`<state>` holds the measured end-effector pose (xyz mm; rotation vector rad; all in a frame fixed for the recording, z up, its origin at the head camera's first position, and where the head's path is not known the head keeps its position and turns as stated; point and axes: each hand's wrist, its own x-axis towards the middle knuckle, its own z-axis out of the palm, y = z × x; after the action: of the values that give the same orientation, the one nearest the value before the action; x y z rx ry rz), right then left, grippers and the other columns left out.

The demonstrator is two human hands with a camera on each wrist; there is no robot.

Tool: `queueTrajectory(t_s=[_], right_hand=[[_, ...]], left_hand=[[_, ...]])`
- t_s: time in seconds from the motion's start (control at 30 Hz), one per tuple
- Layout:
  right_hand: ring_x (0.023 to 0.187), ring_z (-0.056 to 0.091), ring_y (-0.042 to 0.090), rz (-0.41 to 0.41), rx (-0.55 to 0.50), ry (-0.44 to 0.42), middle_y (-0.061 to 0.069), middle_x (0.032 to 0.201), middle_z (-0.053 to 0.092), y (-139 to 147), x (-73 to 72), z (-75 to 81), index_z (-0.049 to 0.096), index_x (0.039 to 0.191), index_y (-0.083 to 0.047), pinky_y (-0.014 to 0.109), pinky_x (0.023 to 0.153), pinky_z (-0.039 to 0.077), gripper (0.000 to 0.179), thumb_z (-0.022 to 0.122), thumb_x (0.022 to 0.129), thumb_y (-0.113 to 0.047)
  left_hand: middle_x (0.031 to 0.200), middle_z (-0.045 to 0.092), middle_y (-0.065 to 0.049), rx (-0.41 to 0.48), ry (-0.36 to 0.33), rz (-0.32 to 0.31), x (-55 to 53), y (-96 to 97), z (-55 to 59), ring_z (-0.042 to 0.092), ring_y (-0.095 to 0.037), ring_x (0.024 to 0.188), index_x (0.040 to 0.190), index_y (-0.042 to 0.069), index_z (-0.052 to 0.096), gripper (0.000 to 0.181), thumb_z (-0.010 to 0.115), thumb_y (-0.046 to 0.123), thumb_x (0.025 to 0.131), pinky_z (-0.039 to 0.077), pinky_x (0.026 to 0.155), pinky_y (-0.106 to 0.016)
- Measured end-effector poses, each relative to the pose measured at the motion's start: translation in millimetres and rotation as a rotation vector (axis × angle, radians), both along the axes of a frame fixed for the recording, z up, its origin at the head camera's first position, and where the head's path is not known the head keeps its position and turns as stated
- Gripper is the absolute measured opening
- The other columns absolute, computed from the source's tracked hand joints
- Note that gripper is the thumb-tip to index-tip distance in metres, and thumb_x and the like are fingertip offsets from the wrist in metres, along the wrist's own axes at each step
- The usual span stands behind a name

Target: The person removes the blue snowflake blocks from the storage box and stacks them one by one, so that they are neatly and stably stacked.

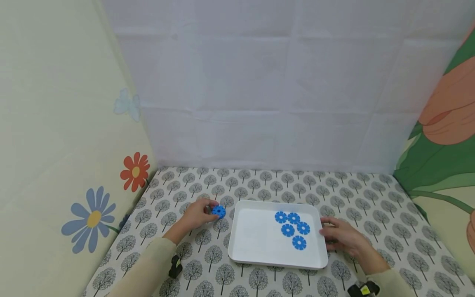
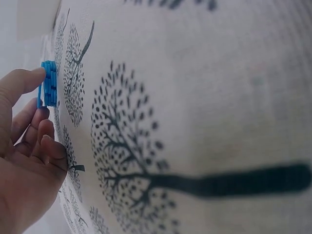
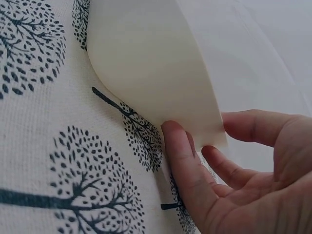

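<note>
Near the tray's left side, my left hand (image 1: 194, 215) pinches a blue notched disc (image 1: 219, 212) between thumb and fingers. Seen edge-on in the left wrist view, several blue discs form a stack (image 2: 50, 84), and the one at the fingertips leans slightly away from the rest. A white rectangular tray (image 1: 256, 258) lies on the cloth, with several more blue notched discs (image 1: 288, 230) flat in its right half. My right hand (image 1: 343, 237) holds the tray's right edge; in the right wrist view the thumb is at the rim and a fingertip lies against the outer wall.
A cloth with a tree print (image 1: 208, 276) covers the table. White sheeting (image 1: 241, 82) hangs behind it. Flower-patterned panels stand along the left (image 1: 55, 144) and right (image 1: 445, 177) sides.
</note>
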<state>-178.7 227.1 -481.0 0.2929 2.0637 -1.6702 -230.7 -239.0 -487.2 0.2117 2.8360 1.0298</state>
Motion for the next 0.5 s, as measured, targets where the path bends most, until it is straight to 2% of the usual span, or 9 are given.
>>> queueTrajectory(t_s=[0.3,0.5], right_hand=[[0.096,0.069,0.026,-0.003,-0.001,-0.013,0.023,0.125,0.063,-0.1,-0.7,0.7,0.038,0.150,0.004,0.045,0.081,0.060,0.062,0.065,0.095,-0.009],[0.096,0.069,0.027,-0.004,0.008,-0.020,0.023,0.125,0.063,-0.4,-1.5,0.3,0.038,0.150,0.004,0.046,0.081,0.060,0.063,0.066,0.095,-0.009]], left_hand=[[0.105,0.066,-0.002,0.001,0.008,-0.002,-0.1,0.5,-1.8,0.055,-0.015,0.081,0.122,0.007,0.070,0.042,0.083,0.017,0.084,0.047,0.068,-0.031],[0.111,0.065,-0.004,0.022,-0.018,0.013,-1.5,-0.8,-0.2,0.056,-0.016,0.086,0.127,0.008,0.068,0.046,0.082,0.019,0.085,0.048,0.068,-0.030]])
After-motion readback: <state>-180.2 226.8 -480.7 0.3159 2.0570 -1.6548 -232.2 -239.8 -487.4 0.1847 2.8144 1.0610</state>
